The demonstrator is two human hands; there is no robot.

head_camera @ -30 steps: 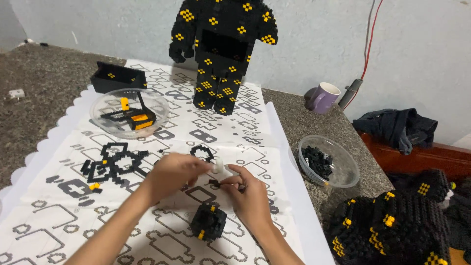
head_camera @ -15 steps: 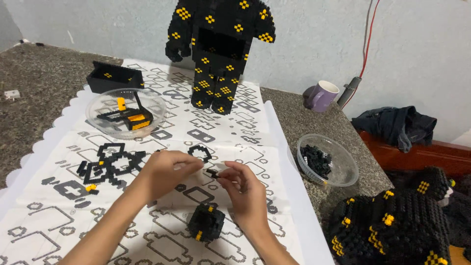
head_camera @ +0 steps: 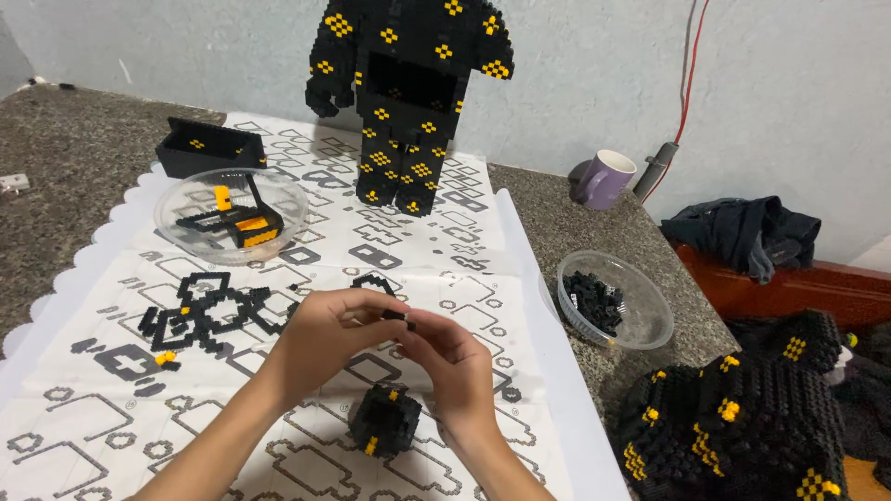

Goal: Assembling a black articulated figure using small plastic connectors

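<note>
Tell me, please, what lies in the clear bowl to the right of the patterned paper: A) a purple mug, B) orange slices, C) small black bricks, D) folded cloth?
C: the clear bowl on the stone counter holds a heap of small black bricks; the purple mug stands apart by the wall.

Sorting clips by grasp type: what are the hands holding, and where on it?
A small black brick piece, pinched at its ends between fingertips of the left hand and right hand.

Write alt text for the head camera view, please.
Two bare hands, left hand and right hand, pinch a tiny black brick piece together above a patterned paper sheet. A tall black-and-yellow brick figure stands behind; a small black brick ball lies below.
</note>
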